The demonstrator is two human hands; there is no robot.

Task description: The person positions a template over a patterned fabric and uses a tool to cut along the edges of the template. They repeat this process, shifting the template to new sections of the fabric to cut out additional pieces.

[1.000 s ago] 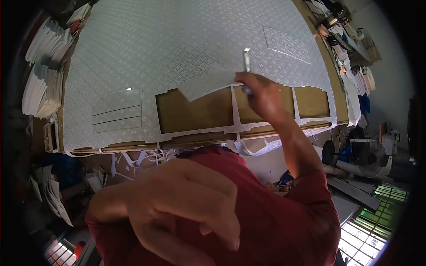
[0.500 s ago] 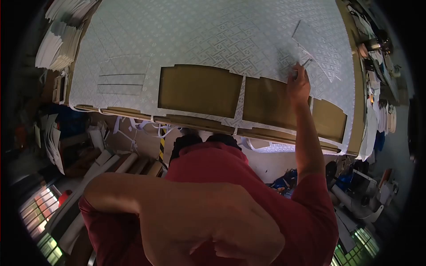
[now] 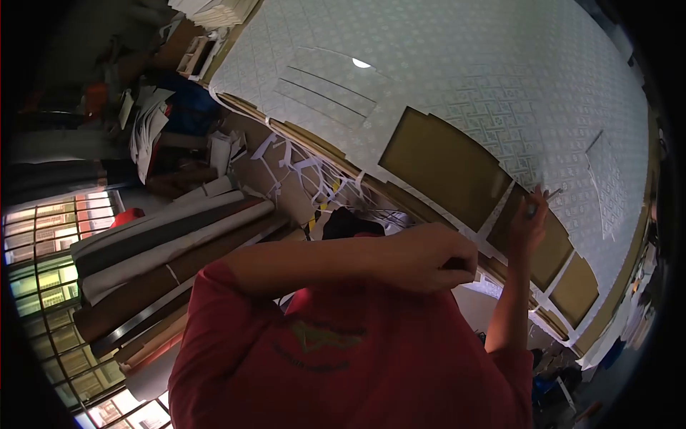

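A pale patterned sheet covers the large table, with shapes cut out that show its brown surface. Over the near edge of these openings is my right hand, closed round a slim tool whose tip points right across the sheet. Thin cut lines run through the sheet at the upper left, and a cut outline lies to the right of my hand. My left hand is curled closed in front of my chest, off the table, with nothing visible in it.
Fabric rolls lie stacked at the left beside a barred window. White strips dangle below the table's near edge. A paper stack is at the top left, and a blue bag sits below it.
The view has swung left, bringing more rolls and window into sight. My left hand has risen towards the table edge; my right hand has drawn back slightly from the cut outline, still with the tool.
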